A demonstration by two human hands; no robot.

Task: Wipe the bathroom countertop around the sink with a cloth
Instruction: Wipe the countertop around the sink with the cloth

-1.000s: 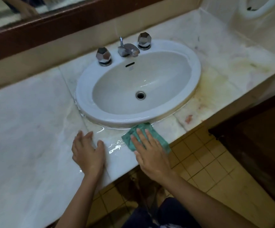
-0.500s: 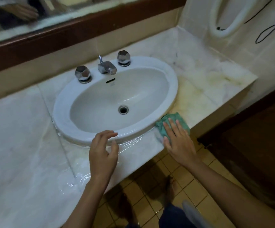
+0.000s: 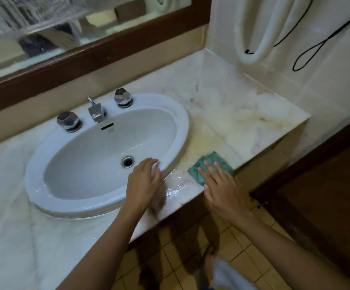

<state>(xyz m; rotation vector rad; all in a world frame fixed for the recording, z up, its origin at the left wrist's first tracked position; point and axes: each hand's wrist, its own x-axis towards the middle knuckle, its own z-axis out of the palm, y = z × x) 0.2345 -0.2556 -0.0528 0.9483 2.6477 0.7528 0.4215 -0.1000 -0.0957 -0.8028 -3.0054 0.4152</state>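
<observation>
A folded green cloth (image 3: 211, 164) lies on the marble countertop (image 3: 232, 114) to the right of the white oval sink (image 3: 169, 114), close to the front edge. My right hand (image 3: 222, 189) presses flat on the cloth with straight fingers. My left hand (image 3: 144, 183) hovers over the sink's front right rim with relaxed fingers and holds nothing; it is blurred. A wet, shiny streak (image 3: 174, 189) covers the countertop between my two hands.
A chrome faucet (image 3: 96, 111) with two faceted knobs (image 3: 68, 120) (image 3: 122, 97) stands at the sink's back. A wood-framed mirror (image 3: 86, 53) runs behind. A white hose (image 3: 253, 38) and black cable (image 3: 316, 45) hang on the right wall. Yellow floor tiles (image 3: 243, 248) lie below.
My right hand has slid the cloth to the right along the front edge, past the sink. My left hand has left the countertop and moved right, over the sink's rim.
</observation>
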